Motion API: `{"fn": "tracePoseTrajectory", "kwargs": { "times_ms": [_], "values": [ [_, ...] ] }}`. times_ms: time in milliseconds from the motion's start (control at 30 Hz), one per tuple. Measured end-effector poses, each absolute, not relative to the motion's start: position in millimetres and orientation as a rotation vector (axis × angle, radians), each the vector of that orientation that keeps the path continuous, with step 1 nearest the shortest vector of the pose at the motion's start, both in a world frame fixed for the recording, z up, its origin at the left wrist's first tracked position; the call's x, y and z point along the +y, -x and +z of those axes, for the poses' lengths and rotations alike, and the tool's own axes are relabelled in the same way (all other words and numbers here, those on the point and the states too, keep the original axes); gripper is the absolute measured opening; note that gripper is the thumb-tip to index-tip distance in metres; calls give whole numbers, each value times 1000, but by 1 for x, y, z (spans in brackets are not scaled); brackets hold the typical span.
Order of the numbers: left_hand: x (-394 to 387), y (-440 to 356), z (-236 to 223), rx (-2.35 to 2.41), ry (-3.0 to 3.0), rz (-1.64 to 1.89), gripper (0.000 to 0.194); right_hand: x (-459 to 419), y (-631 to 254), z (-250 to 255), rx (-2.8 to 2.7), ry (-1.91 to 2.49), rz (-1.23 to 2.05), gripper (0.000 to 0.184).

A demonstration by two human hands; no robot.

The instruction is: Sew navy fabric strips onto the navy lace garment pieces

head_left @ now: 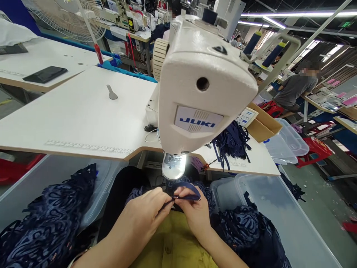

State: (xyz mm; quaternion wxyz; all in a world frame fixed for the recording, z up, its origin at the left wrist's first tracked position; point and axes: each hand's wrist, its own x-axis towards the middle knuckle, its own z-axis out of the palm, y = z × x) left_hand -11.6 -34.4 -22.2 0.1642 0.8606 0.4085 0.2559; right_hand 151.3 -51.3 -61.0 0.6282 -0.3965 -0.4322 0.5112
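Note:
Both hands meet in front of my body, just below the lit needle end of a JUKI sewing machine (pixel 206 93). My left hand (pixel 149 208) pinches one part of a narrow navy strap (pixel 192 186). Close against it, my right hand (pixel 195 208) grips the same strap, which curves in a loop above the fingers. Patterned navy fabric (pixel 136 192) lies on my lap behind the hands, partly covered by them. Exactly what sits between the fingertips is too small to make out.
Clear plastic bins stand on both sides, with patterned navy garments (pixel 52 212) on the left and more garments (pixel 248 230) on the right. A bundle of navy straps (pixel 232 139) rests on the table beside a cardboard box (pixel 263 123). A phone (pixel 45 74) lies farther left.

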Motion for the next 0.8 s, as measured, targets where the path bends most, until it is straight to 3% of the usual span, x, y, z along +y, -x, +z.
{"fn": "tracePoseTrajectory", "kwargs": {
  "times_ms": [200, 567, 800],
  "values": [
    [-35, 7, -15, 1186, -2675, 879, 26, -53, -153, -64, -1139, 902, 993, 13],
    [-34, 6, -20, 1120, -2748, 841, 24, -53, -161, -66, -1226, 901, 929, 9],
    [-31, 3, -23, 1115, -2653, 847, 21, -56, -164, -68, -1246, 979, 926, 20]
  ]
}}
